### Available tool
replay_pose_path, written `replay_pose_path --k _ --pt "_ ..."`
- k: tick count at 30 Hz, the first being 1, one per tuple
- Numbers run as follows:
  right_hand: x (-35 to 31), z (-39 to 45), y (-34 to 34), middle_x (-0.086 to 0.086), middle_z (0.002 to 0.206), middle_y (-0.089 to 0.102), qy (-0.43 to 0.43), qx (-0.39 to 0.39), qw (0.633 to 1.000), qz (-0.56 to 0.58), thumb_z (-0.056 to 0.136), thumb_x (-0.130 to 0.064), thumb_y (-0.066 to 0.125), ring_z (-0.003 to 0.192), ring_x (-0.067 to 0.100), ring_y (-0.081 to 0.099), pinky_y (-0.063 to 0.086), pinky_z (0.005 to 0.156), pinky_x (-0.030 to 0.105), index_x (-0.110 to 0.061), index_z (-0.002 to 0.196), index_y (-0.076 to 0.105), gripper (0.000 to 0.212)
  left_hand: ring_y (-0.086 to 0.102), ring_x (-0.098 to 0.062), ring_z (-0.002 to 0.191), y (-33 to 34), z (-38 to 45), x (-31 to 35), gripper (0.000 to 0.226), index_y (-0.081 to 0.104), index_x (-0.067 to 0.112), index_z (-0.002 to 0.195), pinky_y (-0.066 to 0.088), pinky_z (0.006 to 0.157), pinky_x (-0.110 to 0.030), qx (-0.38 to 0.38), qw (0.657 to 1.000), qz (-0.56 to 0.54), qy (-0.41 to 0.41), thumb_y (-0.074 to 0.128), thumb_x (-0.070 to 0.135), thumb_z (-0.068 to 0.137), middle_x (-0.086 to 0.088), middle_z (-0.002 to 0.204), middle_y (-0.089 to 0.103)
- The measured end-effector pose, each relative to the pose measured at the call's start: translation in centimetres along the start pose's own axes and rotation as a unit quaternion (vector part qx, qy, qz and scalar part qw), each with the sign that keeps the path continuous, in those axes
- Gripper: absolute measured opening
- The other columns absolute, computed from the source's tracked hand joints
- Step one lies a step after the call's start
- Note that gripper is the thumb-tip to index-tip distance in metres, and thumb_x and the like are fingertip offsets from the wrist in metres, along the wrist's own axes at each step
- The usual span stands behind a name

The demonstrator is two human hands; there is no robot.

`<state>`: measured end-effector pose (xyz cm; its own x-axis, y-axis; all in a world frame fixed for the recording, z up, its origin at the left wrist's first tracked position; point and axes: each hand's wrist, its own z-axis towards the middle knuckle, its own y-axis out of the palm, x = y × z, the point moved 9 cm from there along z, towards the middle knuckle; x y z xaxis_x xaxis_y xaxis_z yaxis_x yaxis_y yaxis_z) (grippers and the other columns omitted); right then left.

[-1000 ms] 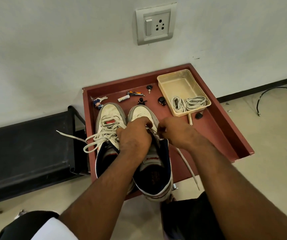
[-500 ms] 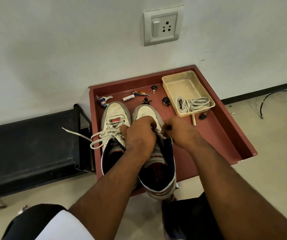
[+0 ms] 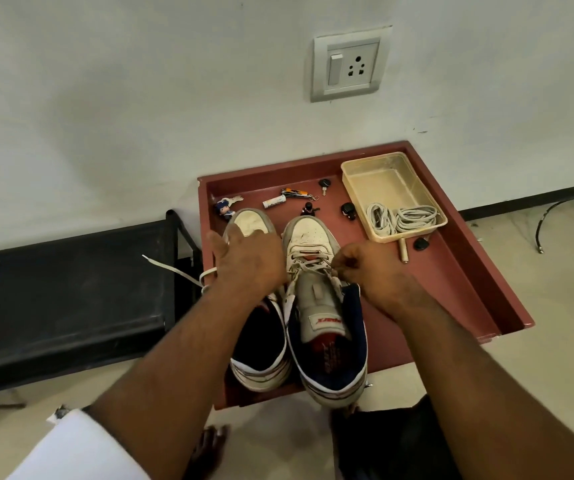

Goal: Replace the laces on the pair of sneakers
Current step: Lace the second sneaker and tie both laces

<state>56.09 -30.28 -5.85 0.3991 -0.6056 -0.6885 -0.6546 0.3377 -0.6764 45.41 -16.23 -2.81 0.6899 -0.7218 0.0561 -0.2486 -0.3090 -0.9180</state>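
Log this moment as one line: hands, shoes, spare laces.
left hand: open over left sneaker | right hand: pinch grip on right sneaker lace | spare laces: coiled in beige tray

A red-brown tray (image 3: 465, 271) on the floor carries two sneakers (image 3: 313, 237), a beige tub (image 3: 358, 192), keys and small trinkets.
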Motion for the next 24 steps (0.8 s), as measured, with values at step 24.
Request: replay_pose_path --k 24 --pt "-0.6 -2.9 -2.4 0.0 0.076 0.059 0.087 -0.076 0.991 0.066 0.1 -0.023 0.049 0.068 0.014 0.054 0.043 0.065 0.027 -0.012 0.103 0.059 0.015 -0.008 -0.036 0.15 -1.9 -2.4 -0.1 0.025 0.062 0.043 0.116 -0.009 0.109 -0.069 0.089 0.993 -0.073 0.025 0.062 0.047 0.09 0.002 0.163 0.015"
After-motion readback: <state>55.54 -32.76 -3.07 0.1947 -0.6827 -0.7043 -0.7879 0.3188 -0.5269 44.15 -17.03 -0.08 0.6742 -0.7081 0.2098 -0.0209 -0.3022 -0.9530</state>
